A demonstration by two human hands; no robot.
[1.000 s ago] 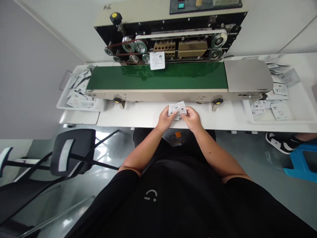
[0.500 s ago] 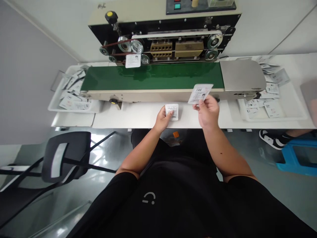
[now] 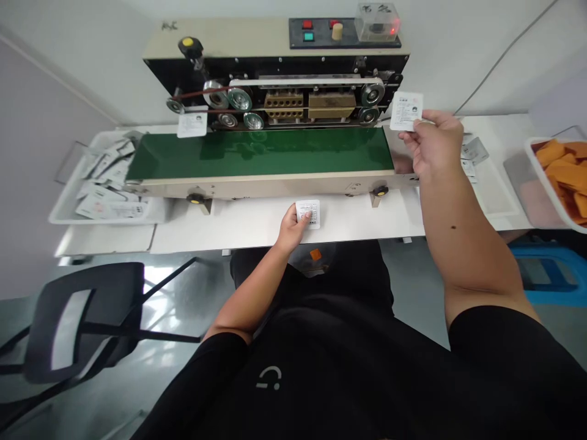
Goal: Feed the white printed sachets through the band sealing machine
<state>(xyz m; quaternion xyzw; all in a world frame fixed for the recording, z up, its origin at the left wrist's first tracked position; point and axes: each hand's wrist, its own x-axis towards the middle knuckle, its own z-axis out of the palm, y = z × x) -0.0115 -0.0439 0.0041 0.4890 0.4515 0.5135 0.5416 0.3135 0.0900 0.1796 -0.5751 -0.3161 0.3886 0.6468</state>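
Between thumb and fingers, my left hand [image 3: 293,225] holds a small white printed sachet [image 3: 313,206] over the table's front strip. My right hand [image 3: 433,137] is stretched out to the right end of the band sealing machine [image 3: 215,46], pinching another white printed sachet [image 3: 407,110] upright beside the right-hand rollers. A third sachet [image 3: 192,124] hangs from the machine's belts at the left, above the green conveyor [image 3: 270,153]. Whether either hand holds more than one sachet I cannot tell.
A white bin [image 3: 158,214] piled with sachets stands left of the conveyor. Another tray [image 3: 498,198] with sachets lies at the right, partly behind my arm. Beyond it sits a tub of orange packets [image 3: 566,177]. A black chair [image 3: 92,318] and a blue stool [image 3: 550,275] stand below.
My right hand has carried its sachet up and to the right, to the machine's inlet end. The sachet in the belts has travelled left. My left hand keeps its sachet; the view has shifted.
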